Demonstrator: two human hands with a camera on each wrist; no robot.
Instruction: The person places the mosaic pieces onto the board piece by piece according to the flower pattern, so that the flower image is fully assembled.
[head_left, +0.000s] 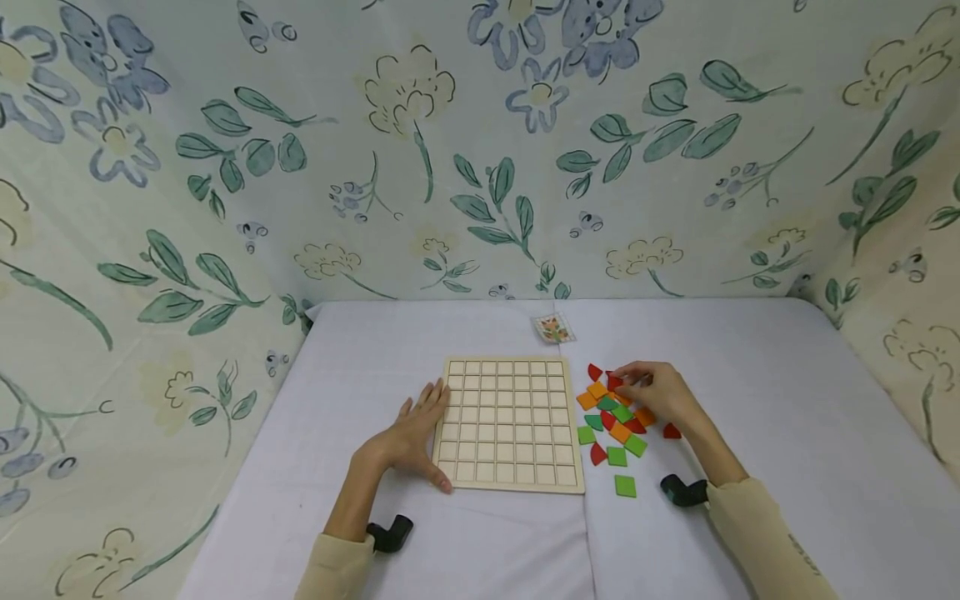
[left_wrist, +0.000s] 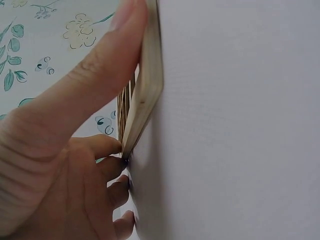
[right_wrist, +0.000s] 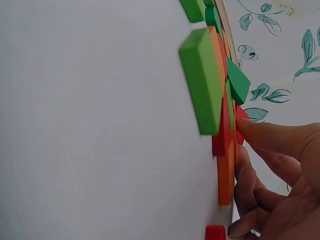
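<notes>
A square pale wooden grid board lies on the white cloth. Spread along its left side, my left hand touches the edge with its fingers, the thumb at the near left corner. The left wrist view shows the thumb against the board's side. Right of the board is a loose pile of flat pieces: green squares, orange squares and red rounded wedges. At the pile's far end my right hand pinches a red piece, partly hidden by the fingers.
Beyond the board lies a small clear packet with a coloured pattern. One green square and one red wedge lie apart from the pile. Flowered cloth hangs behind and beside the table.
</notes>
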